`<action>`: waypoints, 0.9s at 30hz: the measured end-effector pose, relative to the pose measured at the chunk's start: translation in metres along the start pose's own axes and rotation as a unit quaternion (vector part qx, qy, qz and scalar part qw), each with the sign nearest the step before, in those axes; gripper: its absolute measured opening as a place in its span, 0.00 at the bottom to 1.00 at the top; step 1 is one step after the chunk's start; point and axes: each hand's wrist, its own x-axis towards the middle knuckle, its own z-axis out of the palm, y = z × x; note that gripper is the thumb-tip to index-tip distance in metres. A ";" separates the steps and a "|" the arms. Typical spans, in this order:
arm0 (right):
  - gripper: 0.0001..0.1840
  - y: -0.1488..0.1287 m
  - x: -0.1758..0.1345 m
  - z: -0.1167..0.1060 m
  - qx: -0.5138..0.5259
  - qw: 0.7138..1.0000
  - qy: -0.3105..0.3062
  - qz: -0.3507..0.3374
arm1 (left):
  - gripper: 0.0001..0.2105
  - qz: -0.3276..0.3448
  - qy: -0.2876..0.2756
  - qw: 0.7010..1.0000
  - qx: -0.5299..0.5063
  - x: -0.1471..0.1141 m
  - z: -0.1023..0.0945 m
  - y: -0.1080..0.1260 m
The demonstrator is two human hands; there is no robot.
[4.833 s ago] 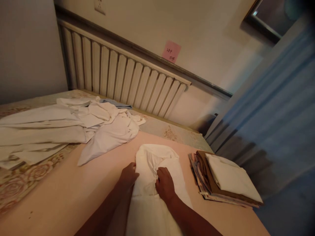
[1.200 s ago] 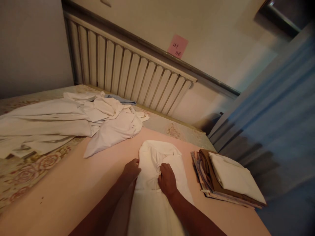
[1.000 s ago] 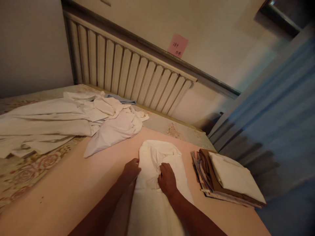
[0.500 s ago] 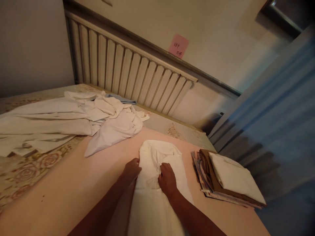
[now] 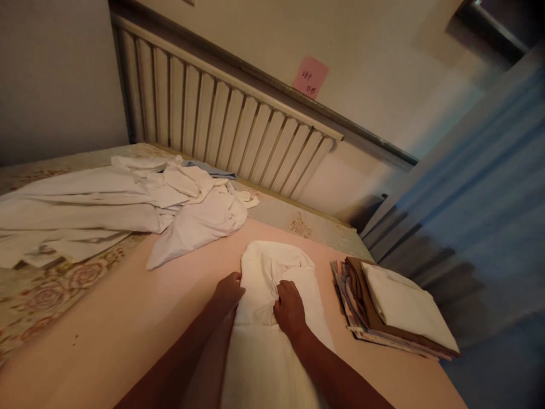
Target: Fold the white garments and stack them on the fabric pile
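A white garment (image 5: pixel 272 267) lies lengthwise on the pink bed sheet (image 5: pixel 128 329) in front of me. My left hand (image 5: pixel 227 291) rests on its left edge, fingers curled against the cloth. My right hand (image 5: pixel 289 309) presses on the garment's middle, fingers bunching a crease of fabric. The lower part of the garment runs back between my forearms and out of view.
A pile of loose white clothes (image 5: pixel 128 204) spreads over the floral bedding at the left. A stack of folded cloths (image 5: pixel 395 309), cream on brown, sits at the right bed edge. A slatted headboard (image 5: pixel 221 125) and a blue curtain (image 5: pixel 477 187) border the bed.
My hands stay on the white garment in nearly the same spots. Only the view has shifted slightly.
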 end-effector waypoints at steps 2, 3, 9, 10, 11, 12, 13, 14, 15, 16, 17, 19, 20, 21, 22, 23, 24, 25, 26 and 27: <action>0.16 0.000 0.000 0.000 -0.001 1.000 0.001 0.000 | 0.20 0.001 0.001 1.000 0.003 0.000 0.000 0.000; 0.16 0.000 -0.001 0.000 -0.002 1.000 0.001 0.000 | 0.20 0.001 0.001 1.000 0.005 0.000 0.000 0.000; 0.16 0.001 -0.001 0.000 -0.005 1.000 0.001 -0.001 | 0.21 0.000 0.000 1.000 0.010 0.003 0.001 -0.001; 0.16 0.001 -0.001 0.000 -0.004 1.000 0.004 -0.002 | 0.21 0.000 0.000 1.000 0.011 0.003 0.001 -0.001; 0.17 0.001 -0.001 0.000 -0.002 1.000 0.006 -0.003 | 0.20 -0.001 0.000 1.000 0.011 0.003 0.001 -0.001; 0.17 0.001 -0.001 0.000 0.000 1.000 0.008 -0.004 | 0.20 -0.001 -0.001 1.000 0.011 0.002 0.001 -0.001; 0.17 0.001 -0.001 0.000 0.003 1.000 0.010 -0.005 | 0.20 -0.001 -0.002 1.000 0.011 0.002 0.001 -0.001; 0.17 0.001 -0.002 0.001 0.008 1.000 0.012 -0.004 | 0.20 0.000 -0.003 1.000 0.011 0.002 0.001 -0.001; 0.17 0.001 -0.003 0.001 0.016 1.000 0.014 -0.003 | 0.20 0.001 -0.004 1.000 0.011 0.002 0.000 -0.001; 0.16 0.000 -0.003 0.002 0.031 0.999 0.016 0.000 | 0.20 0.001 -0.005 1.000 0.012 0.002 0.001 -0.001; 0.15 0.001 -0.003 0.002 0.052 0.998 0.021 0.009 | 0.20 0.001 -0.005 1.000 0.012 0.002 0.001 -0.001; 0.10 0.002 -0.001 0.001 0.127 0.989 0.026 0.069 | 0.20 -0.001 -0.006 1.000 0.014 0.003 0.002 -0.002; 0.07 0.004 0.003 0.000 0.179 0.976 0.024 0.123 | 0.19 -0.002 -0.005 1.000 0.014 0.004 0.003 -0.002; 0.06 0.007 0.008 -0.001 0.230 0.956 0.019 0.182 | 0.19 -0.002 -0.005 1.000 0.014 0.005 0.004 -0.003; 0.07 0.010 0.015 -0.003 0.272 0.932 0.012 0.237 | 0.18 -0.002 -0.005 1.000 0.013 0.006 0.004 -0.003; 0.11 0.014 0.023 -0.006 0.303 0.911 0.003 0.281 | 0.18 -0.002 -0.004 1.000 0.013 0.007 0.005 -0.003; 0.15 0.018 0.033 -0.008 0.320 0.896 -0.004 0.309 | 0.18 -0.003 -0.004 1.000 0.012 0.007 0.006 -0.003; 0.17 0.021 0.044 -0.010 0.325 0.889 -0.009 0.324 | 0.18 -0.004 -0.003 1.000 0.011 0.008 0.006 -0.003; 0.19 0.024 0.056 -0.011 0.323 0.887 -0.014 0.329 | 0.18 -0.005 -0.003 1.000 0.009 0.007 0.007 -0.004; 0.20 0.026 0.067 -0.012 0.324 0.885 -0.019 0.334 | 0.18 -0.005 -0.003 1.000 0.006 0.007 0.007 -0.004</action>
